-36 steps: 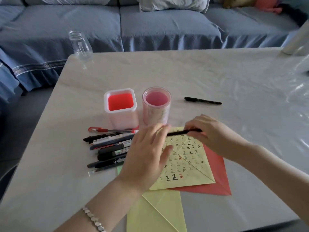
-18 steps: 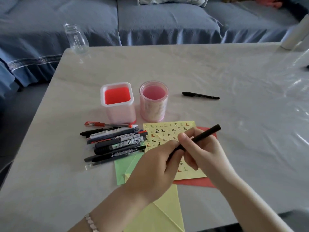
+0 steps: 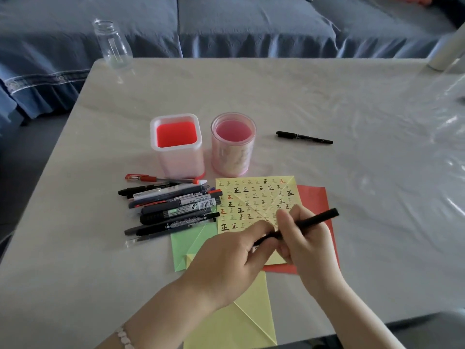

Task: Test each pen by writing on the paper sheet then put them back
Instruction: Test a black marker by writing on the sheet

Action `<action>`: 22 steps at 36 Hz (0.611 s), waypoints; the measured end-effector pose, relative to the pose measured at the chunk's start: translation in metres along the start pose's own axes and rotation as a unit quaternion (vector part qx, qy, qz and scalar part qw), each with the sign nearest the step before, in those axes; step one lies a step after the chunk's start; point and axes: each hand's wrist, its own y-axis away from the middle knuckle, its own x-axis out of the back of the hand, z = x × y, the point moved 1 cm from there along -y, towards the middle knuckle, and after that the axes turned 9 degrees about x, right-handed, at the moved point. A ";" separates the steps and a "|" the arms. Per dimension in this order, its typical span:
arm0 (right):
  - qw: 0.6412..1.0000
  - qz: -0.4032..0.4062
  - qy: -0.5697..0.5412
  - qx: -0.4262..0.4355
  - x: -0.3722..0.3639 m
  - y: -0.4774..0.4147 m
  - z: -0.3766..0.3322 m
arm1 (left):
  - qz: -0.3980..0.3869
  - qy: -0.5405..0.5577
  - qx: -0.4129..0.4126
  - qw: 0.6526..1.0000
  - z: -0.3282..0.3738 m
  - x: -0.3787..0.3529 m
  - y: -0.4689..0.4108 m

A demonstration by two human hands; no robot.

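Clamping the black pen (image 3: pixel 314 220) mid-barrel in the right hand (image 3: pixel 308 248), pinching its 8 o'clock end with the left hand (image 3: pixel 226 263), probably to pull off a cap. Held over the yellow paper sheet (image 3: pixel 251 197) for writing, pen pile (image 3: pixel 171 207) within reach at its 9 o'clock.

Forearms in from the near edge of the table (image 3: pixel 352 197): left hand (image 3: pixel 226 260) pinches one end of a black pen (image 3: pixel 314 221), right hand (image 3: pixel 308 248) grips its barrel.
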 end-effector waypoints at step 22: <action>0.989 0.143 0.013 0.017 0.058 -0.003 0.032 | 0.080 -0.288 -0.085 0.951 -0.049 -0.058 0.021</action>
